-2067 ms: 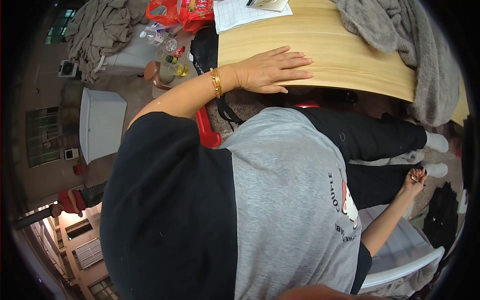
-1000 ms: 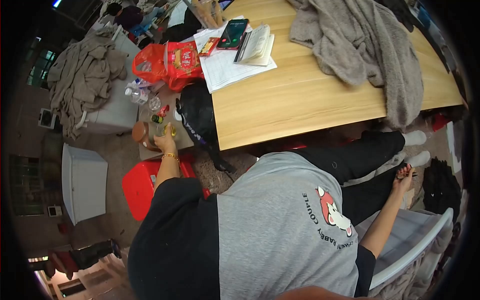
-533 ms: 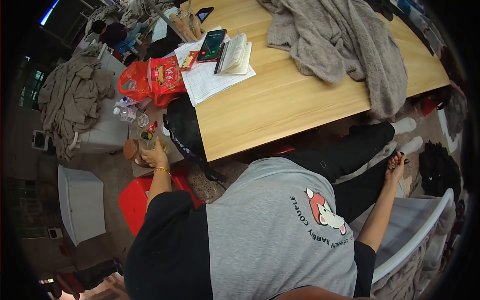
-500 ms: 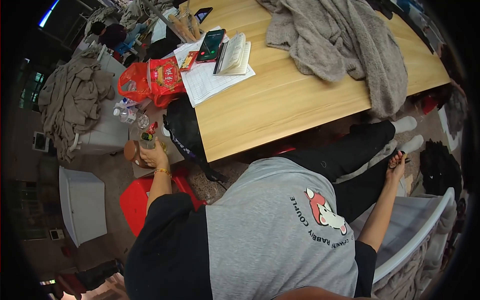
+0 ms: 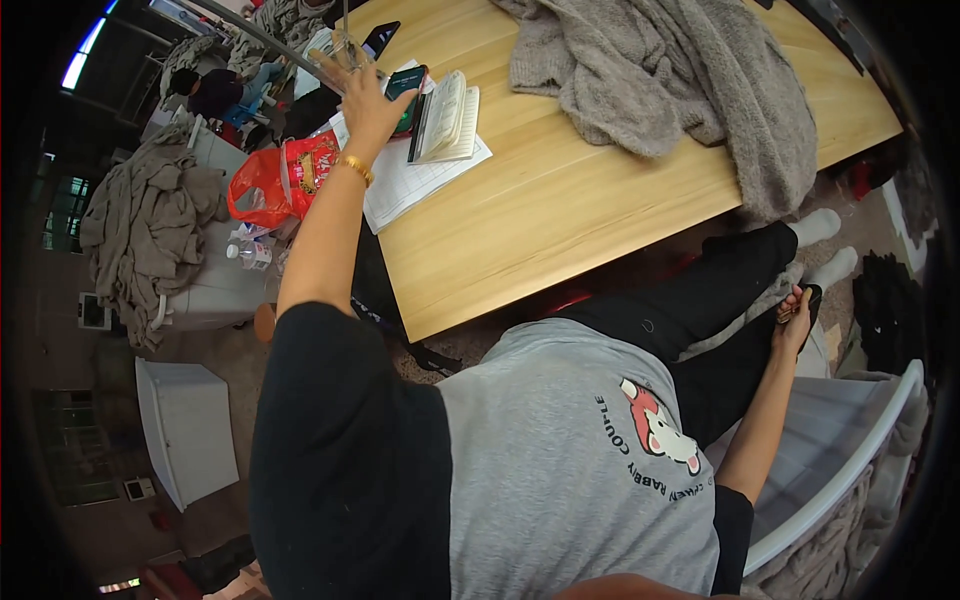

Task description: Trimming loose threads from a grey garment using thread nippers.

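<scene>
Left hand (image 5: pixel 368 100) raised over the far left corner of the wooden table (image 5: pixel 560 200), fingers wrapped around a clear glass (image 5: pixel 345 52) held up just above the papers. Glass see-through, thin-walled, more or less upright, with a slim straw or stick poking out of its top; contents too small to make out. Gold bracelet (image 5: pixel 354 168) on that wrist. Just beside the hand, a dark phone (image 5: pixel 405 82) with a green screen, lying on white sheets of paper (image 5: pixel 400 185), and next to it an open book (image 5: pixel 447 118), pages fanned. Farther right on the table, a crumpled grey sweater (image 5: pixel 680 90), well apart from the glass.

Right hand (image 5: pixel 795 318) down by the right side, near a foot in a white sock (image 5: pixel 820 225), fingers curled around something small and dark; hard to tell what it is. White chair (image 5: pixel 850 450) under the right arm.

Off the table's left edge, a red plastic bag (image 5: pixel 290 180), a small water bottle (image 5: pixel 250 252) and a heap of grey cloth (image 5: pixel 150 230).
</scene>
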`<state>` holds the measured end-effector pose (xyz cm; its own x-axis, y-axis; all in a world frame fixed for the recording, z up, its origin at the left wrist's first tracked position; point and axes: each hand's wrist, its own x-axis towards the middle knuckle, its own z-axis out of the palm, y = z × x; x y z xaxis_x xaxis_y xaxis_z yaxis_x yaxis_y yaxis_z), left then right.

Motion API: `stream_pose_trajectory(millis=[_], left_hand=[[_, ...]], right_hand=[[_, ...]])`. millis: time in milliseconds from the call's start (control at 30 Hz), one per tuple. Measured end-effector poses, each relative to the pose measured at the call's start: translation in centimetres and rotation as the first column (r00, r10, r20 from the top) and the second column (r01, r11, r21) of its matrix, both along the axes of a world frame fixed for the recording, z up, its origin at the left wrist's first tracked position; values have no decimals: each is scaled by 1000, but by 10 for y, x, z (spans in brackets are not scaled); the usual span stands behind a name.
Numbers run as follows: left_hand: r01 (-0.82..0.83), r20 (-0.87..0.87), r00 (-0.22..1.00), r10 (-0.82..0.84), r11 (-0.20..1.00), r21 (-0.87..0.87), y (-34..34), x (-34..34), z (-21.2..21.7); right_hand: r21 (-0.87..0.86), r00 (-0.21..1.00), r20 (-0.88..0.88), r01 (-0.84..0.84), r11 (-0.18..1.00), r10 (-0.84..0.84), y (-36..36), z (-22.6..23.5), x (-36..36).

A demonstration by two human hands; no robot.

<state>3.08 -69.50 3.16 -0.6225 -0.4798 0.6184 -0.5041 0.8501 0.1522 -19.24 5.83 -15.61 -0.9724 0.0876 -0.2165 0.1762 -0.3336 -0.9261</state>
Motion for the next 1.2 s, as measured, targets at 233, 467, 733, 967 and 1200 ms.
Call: stream_pose_trajectory(millis=[233,467,733,967,1200], left_hand=[[-275,235,951,199,891,362,-7,-47,-25],[-318,231,943,239,849,422,7,-48,-15],[-373,220,926,306,821,432,1,-52,-19],[-191,83,981,172,875,445,-18,-40,-33],[-17,-166,985,57,973,231,-32,50,4]], right_hand=[[-17,999,-48,-14,1000,13,4,5,13],[9,1000,-13,16,1000,-16,3,7,8],[9,999,-35,24,1000,-23,4,2,7],[17,999,-30,-11,1000,11,10,-2,5],[-81,994,-49,-104,991,100,27,-10,-10]])
